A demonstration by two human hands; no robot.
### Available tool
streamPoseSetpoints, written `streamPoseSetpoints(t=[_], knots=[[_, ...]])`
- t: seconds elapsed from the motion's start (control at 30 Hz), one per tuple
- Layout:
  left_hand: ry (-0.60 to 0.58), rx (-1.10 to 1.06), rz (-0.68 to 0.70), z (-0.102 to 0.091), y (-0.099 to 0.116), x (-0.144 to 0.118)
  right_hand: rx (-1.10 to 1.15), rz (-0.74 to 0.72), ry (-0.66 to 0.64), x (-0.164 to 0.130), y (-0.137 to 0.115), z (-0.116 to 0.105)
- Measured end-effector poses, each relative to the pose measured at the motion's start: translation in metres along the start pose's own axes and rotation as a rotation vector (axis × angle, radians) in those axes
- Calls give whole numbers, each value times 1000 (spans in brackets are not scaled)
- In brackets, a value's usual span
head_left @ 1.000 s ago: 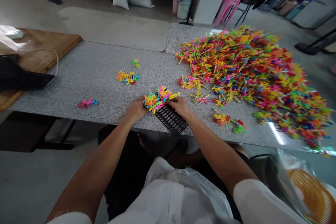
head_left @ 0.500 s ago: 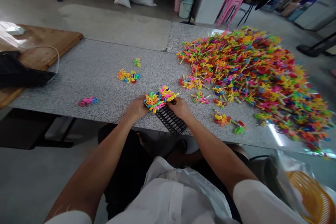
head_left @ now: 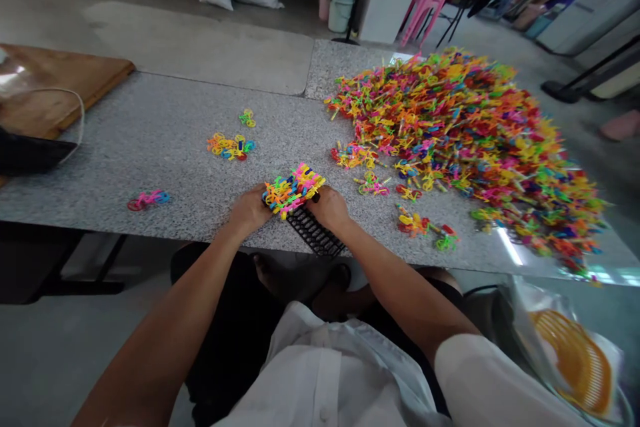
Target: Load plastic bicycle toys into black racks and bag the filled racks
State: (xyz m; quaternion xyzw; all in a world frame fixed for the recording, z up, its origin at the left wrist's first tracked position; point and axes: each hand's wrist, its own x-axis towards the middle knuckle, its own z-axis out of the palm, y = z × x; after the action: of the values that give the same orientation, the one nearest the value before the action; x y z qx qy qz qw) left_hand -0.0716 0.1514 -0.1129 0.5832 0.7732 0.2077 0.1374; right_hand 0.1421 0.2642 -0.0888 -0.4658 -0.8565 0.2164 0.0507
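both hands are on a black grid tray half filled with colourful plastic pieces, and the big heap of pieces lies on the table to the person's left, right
Not quite. The head view shows the big heap on the table to the person's right, not left. The rest holds: the left hand and right hand are on the black grid tray, partly covered with colourful pieces.

The colourful bundle (head_left: 293, 188) is covering the far half of the black grid tray (head_left: 315, 233), and both hands' fingertips are disappearing under that bundle, so their grip is not showing. The orange basket (head_left: 575, 360) is running off the bottom right corner, blurred. The wooden board (head_left: 55, 87) and black bag (head_left: 25, 153) are getting cut by the left edge.
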Motion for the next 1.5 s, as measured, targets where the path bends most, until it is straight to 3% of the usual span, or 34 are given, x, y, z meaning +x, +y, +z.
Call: streamPoseSetpoints(t=[0.27, 0.4, 0.53, 0.7, 0.77, 1.03, 1.23, 1.4, 1.5], knots=[[-13, -5, 19, -1, -6, 2, -35, -105, -53, -6, 1, -6], [-2, 27, -96, -1, -9, 3, -88, -71, -61, -7, -8, -8], [-21, 68, -118, -2, -12, 5, -52, -153, -133, 4, 10, -27], [-6, 79, -145, 0, -14, 7, -174, 264, 58, 13, 53, -58], [16, 70, -136, 0, -14, 6, -217, 285, 40, 6, 59, -62], [53, 88, -144, 3, -15, 5, -296, 83, -69, -61, 60, -63], [46, 88, -106, 4, -17, 6, -275, 193, 25, -60, 80, -61], [30, 78, -134, 0, -10, 5, -146, 173, 93, -47, 88, -53], [39, 48, -95, -2, -4, 3, 213, 229, 181, -43, 80, -45]])
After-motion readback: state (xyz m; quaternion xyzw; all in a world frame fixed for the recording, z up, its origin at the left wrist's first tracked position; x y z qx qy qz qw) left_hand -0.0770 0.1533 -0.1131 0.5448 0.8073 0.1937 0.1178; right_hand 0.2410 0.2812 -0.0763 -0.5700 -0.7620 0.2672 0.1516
